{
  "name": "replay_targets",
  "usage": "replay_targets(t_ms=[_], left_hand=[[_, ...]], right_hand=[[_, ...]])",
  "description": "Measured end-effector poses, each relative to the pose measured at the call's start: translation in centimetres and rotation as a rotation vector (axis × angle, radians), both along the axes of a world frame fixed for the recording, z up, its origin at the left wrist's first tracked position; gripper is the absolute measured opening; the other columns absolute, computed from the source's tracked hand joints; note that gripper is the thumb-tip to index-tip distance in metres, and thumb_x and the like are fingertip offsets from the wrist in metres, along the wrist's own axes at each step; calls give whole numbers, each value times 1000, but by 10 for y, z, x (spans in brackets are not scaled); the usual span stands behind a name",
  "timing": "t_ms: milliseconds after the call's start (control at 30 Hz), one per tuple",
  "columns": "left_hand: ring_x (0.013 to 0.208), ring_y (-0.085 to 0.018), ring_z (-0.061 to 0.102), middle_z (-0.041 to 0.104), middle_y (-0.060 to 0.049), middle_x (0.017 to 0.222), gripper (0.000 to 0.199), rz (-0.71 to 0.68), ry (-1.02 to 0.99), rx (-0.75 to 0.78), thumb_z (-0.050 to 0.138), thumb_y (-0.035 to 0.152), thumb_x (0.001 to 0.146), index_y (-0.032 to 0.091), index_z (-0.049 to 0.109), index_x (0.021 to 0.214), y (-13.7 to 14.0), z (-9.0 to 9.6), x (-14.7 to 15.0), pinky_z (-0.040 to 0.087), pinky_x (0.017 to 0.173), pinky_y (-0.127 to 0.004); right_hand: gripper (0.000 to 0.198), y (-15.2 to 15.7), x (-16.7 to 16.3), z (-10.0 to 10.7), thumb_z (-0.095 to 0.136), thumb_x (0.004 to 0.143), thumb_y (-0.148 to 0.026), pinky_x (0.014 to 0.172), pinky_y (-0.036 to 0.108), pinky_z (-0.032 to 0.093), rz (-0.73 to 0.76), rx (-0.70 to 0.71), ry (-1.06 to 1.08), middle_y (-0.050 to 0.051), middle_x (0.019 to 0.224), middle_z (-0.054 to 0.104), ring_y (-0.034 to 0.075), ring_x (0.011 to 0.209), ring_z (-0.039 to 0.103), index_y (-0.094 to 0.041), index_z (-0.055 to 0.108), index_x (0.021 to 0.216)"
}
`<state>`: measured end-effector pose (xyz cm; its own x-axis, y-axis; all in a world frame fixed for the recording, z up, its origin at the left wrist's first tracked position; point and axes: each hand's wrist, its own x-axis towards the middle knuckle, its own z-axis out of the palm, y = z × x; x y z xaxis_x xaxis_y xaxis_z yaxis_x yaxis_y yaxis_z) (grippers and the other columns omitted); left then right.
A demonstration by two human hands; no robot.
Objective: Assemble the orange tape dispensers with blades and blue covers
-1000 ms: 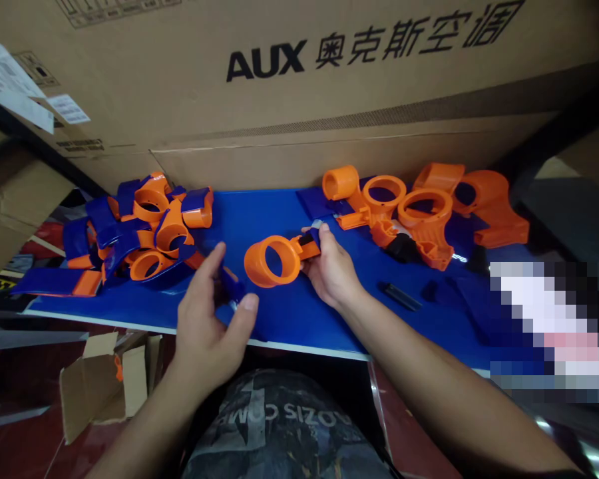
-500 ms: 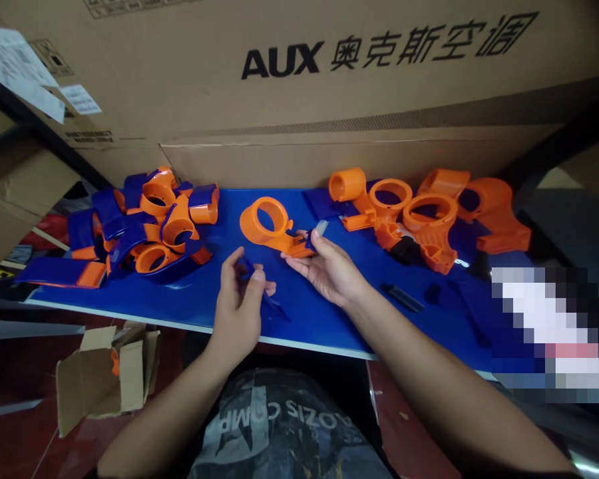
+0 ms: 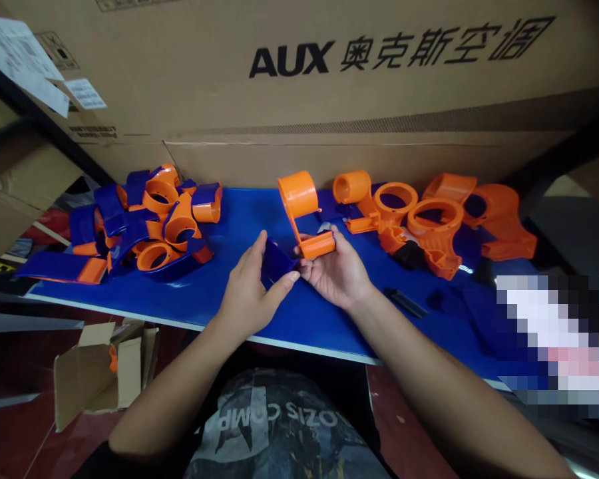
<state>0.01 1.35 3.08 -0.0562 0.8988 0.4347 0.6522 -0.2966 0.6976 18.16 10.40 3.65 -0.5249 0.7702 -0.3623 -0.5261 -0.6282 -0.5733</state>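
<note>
My right hand [image 3: 337, 273] is closed on an orange plastic tape dispenser frame [image 3: 302, 196]; its ring end points up and its lower bar lies across the fingers. A small pale strip [image 3: 324, 227] shows behind the fingertips. My left hand [image 3: 249, 283] grips a dark blue plastic plate [image 3: 277, 259] between thumb and fingers. That plate is just left of the frame's lower end; whether they touch I cannot tell. To the left lies a pile of orange and blue tape dispensers [image 3: 152, 223]. Bare orange frames [image 3: 434, 216] lie at the right.
The blue tabletop [image 3: 219, 303] has a pale front edge. A large cardboard box [image 3: 204, 100] stands along the back. Dark strips [image 3: 406, 303] lie right of my hands. Below left, an open carton [image 3: 87, 372] sits on the floor.
My right hand has turned the orange frame, so its ring now points up and stands further right. My left hand has moved right with the blue plate, closer to the frame.
</note>
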Motion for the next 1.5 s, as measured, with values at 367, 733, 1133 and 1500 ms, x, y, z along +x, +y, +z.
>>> replay_targets(t_ms=[367, 733, 1133, 1500], left_hand=[[137, -34, 56, 57, -22, 151, 77, -165, 560, 265, 65, 38, 98, 16, 29, 163, 11, 24, -43, 46, 114, -54], [123, -32, 58, 63, -13, 148, 50, -406, 943, 190, 52, 22, 104, 24, 50, 154, 26, 70, -51, 46, 100, -50], [124, -33, 57, 64, -14, 146, 56, -477, 906, 148, 64, 25, 98, 22, 52, 152, 36, 64, -56, 46, 99, -49], [125, -31, 59, 67, -13, 143, 51, -514, 809, 211, 63, 31, 99, 25, 56, 149, 38, 54, -59, 47, 103, -50]], right_hand=[[45, -6, -5, 2, 46, 105, -50, 54, 22, 62, 82, 17, -97, 9, 75, 77, 17, 56, 74, -12, 70, 105], [53, -9, -5, -11, 41, 104, -61, 42, 22, 57, 334, 86, -221, 7, 55, 68, 18, 46, 69, -16, 66, 89], [58, -4, -2, -12, 38, 103, -62, 35, 20, 53, 357, -17, -130, 10, 63, 73, 17, 44, 68, -12, 67, 98], [51, -7, -5, -13, 43, 102, -60, 37, 20, 55, 360, -8, -156, 6, 53, 66, 19, 44, 68, -15, 64, 92]])
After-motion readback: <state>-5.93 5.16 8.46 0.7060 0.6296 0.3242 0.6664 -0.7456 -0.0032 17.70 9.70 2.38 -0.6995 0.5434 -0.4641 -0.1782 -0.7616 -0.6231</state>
